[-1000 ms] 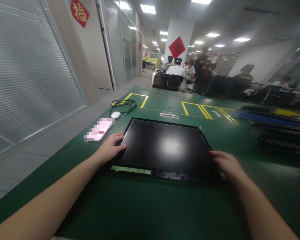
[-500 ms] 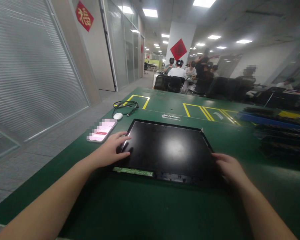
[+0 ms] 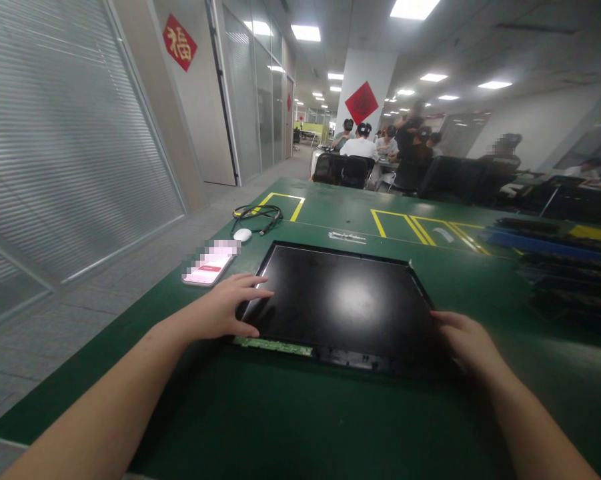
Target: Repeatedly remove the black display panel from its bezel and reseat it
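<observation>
A black LCD screen panel (image 3: pixel 325 293) lies face up on the green table (image 3: pixel 260 427), with a strip of green circuit board (image 3: pixel 275 346) showing along its near edge. My left hand (image 3: pixel 225 307) rests at the panel's left edge, fingers spread and reaching over the screen, thumb near the front left corner. At the opposite side my right hand (image 3: pixel 463 340) grips the right edge; the thumb side shows on top, while the other fingers are mostly hidden.
Left of the panel are a phone (image 3: pixel 209 265), a white mouse-like object (image 3: pixel 243 235) and a coiled black cable (image 3: pixel 257 217). A small clear strip (image 3: pixel 347 237) lies behind it. Dark stacked panels (image 3: pixel 570 267) stand at the right. Several people sit farther back.
My left hand has slid slightly toward the panel's near left corner. My right hand keeps its place at the right edge. The whole view has shifted a little.
</observation>
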`<move>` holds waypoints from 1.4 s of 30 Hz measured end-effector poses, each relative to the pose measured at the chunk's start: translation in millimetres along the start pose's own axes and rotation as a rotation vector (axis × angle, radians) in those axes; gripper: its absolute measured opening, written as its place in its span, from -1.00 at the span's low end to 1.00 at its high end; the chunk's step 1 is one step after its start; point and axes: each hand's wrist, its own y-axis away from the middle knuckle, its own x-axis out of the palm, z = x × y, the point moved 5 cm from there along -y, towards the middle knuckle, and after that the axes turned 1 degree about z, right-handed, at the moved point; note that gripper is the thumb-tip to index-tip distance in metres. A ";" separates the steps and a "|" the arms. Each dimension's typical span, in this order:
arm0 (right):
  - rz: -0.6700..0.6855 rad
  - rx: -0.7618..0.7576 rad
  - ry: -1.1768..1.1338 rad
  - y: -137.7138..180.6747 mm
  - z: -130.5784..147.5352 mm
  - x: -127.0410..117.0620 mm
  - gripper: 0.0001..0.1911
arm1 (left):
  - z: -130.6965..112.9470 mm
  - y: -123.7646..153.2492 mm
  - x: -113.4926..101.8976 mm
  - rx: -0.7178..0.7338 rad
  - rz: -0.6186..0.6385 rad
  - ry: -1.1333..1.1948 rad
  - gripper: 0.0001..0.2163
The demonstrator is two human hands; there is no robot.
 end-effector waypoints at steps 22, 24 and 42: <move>-0.030 0.009 0.027 3.8 8.7 -2.8 -0.51 | -10.4 1.7 6.0 0.155 0.094 0.005 -0.56; -0.006 0.038 0.034 5.1 8.8 -1.8 -0.47 | -10.8 1.5 6.0 0.155 0.094 0.008 -0.57; -0.014 0.000 0.036 3.8 5.3 -1.3 -0.47 | 12.0 -7.5 2.9 -0.086 -0.119 -0.192 -0.58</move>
